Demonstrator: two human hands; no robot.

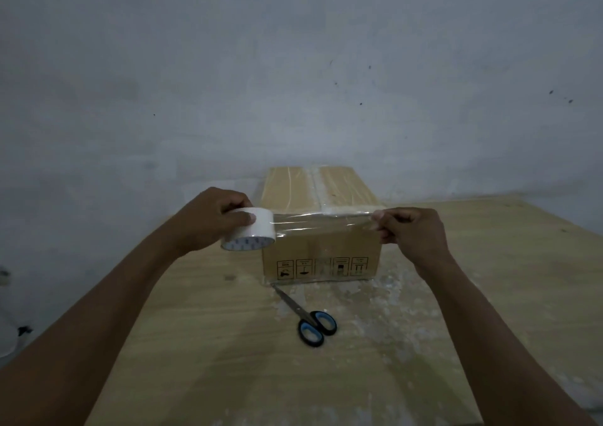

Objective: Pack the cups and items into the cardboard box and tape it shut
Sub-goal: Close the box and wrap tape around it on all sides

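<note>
Holding tape [323,221] taut, box [326,248] shut — symbols [323,267] blurred

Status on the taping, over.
Left hand grips tape roll; right hand pinches pulled strip. Cardboard box closed, top seam taped. Scissors lie in front, untouched.

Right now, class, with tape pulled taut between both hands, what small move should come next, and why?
Likely lower the strip onto the cardboard box and press it down: the left hand grips the tape roll, the right hand pinches the free end, and the strip spans the near top edge.
</note>
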